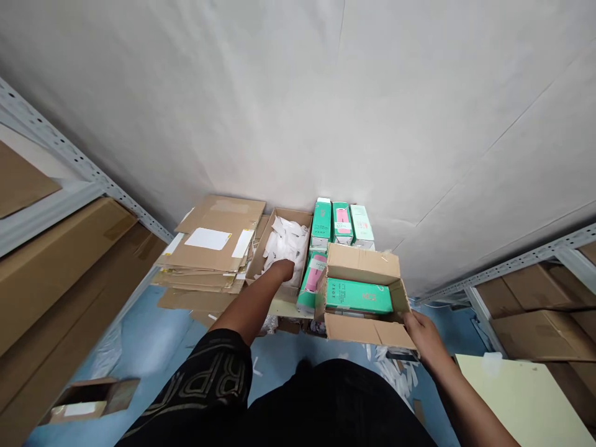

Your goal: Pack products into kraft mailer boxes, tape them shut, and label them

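The right hand (pixel 421 332) gripped the right end of an open cardboard carton (pixel 358 329), held in front of the person. One green retail box (pixel 358 296) already lay inside it, though the flaps stood spread and unsealed. Four similar boxes (pixel 343 222) remained outside, behind and to its left. The left hand (pixel 282 270) reached into a cardboard tray (pixel 263 249) of white packing strips (pixel 286 239); its hidden fingers left their grasp impossible to tell.

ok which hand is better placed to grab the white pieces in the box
Left, probably: the left hand reaches in at the white pieces, while the right hand holds the open carton.
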{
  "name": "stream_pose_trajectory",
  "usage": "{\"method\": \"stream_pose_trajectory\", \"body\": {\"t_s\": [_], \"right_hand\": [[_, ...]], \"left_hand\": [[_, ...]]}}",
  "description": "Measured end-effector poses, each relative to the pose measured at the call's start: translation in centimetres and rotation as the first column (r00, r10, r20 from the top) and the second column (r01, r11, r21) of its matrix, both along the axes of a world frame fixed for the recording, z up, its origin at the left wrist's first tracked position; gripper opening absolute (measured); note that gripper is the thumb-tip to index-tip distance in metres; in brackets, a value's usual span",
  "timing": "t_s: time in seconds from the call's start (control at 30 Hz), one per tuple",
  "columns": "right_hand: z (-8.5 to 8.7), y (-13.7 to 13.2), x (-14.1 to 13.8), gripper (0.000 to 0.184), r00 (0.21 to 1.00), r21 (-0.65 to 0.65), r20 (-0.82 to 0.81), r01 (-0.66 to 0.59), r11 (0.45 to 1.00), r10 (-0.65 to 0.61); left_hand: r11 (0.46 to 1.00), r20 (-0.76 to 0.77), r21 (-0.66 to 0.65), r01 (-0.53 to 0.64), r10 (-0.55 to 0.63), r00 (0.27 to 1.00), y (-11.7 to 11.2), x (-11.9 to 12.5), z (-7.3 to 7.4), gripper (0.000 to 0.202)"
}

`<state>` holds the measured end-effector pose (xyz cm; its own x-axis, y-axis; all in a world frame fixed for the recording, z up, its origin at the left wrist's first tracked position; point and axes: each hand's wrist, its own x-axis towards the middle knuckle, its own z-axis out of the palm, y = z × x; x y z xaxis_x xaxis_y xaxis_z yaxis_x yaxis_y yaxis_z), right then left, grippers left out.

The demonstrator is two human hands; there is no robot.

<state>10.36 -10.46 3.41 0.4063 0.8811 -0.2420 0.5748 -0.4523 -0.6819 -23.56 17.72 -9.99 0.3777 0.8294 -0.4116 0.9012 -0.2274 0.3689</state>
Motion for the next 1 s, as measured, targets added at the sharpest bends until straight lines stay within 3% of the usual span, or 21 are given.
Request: {"method": "stream_pose_trajectory", "body": {"t_s": [0.13,0.4,0.8,0.9,1.0], "right_hand": [[-0.4,0.4,0.2,0.043,1.0,-0.001,-0.007,-0.017,1.0,0.017],[-0.1,1.6,0.2,0.04,0.999,-0.021,0.014,-0.051,0.998,0.051],[0.0,1.8,0.3,0.042,0.998,-0.016,0.017,-0.068,0.998,0.069],[-0.2,1.8,0.4,0.042,0.997,-0.015,0.011,-0.077,0.997,0.077],[-0.6,1.8,0.5,0.042,0.997,-0.012,0.023,-0.075,0.997,0.076]], "left_hand": [[0.997,-0.037,0.078,-0.026,0.029,0.999,0.4,-1.6,1.3,0.047],[0.959,0.055,0.242,-0.149,0.14,0.989,-0.1,-4.1,4.0,0.043],[0.906,0.258,0.238,-0.349,0.287,0.922,-1.1,-4.9,5.2,0.034],[0.868,0.362,0.268,-0.418,0.311,0.879,-1.5,-4.9,6.5,0.037],[0.78,0.576,0.332,-0.53,0.277,0.769,-2.5,-4.8,9.2,0.039]]}}
